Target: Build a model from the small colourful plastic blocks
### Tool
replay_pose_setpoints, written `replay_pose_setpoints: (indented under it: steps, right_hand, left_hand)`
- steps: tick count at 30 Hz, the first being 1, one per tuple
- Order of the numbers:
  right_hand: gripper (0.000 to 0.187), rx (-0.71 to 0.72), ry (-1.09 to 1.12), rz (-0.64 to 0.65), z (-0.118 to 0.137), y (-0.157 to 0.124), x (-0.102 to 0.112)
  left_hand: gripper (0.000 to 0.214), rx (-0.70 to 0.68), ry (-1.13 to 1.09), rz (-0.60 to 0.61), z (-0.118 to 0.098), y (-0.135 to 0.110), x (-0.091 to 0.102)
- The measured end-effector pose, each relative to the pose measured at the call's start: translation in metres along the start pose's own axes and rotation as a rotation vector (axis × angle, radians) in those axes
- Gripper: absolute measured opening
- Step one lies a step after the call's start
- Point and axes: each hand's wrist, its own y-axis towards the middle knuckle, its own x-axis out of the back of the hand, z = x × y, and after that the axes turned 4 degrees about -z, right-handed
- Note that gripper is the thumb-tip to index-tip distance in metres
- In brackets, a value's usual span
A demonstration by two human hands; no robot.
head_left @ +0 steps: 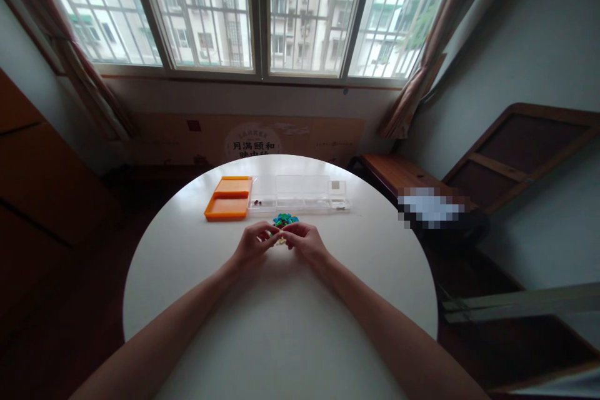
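On round glossy white table (281,331), left hand (253,245) and right hand (305,242), fingers pinching small pale piece (280,239), blue-green bits (285,220) beyond

I see an orange tray (228,198) near the counter's (281,337) far edge, with a clear compartment box (300,195) just beside it on the right.

A single view is given, from a camera worn on the head. It is aimed forward and down across the worktop (197,300) toward the window (210,12); the left hand (253,244) and right hand (305,241) are caught mid-frame, at arm's length.
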Motion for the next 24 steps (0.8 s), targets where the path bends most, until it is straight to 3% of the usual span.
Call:
replay_pose_setpoints:
  steps: [24]
  right_hand:
    - [0.039, 0.002, -0.037, 0.015, -0.0004, 0.0004, 0.0014]
  left_hand:
    - [0.030, 0.048, -0.015, 0.025, -0.0027, 0.0006, 0.0009]
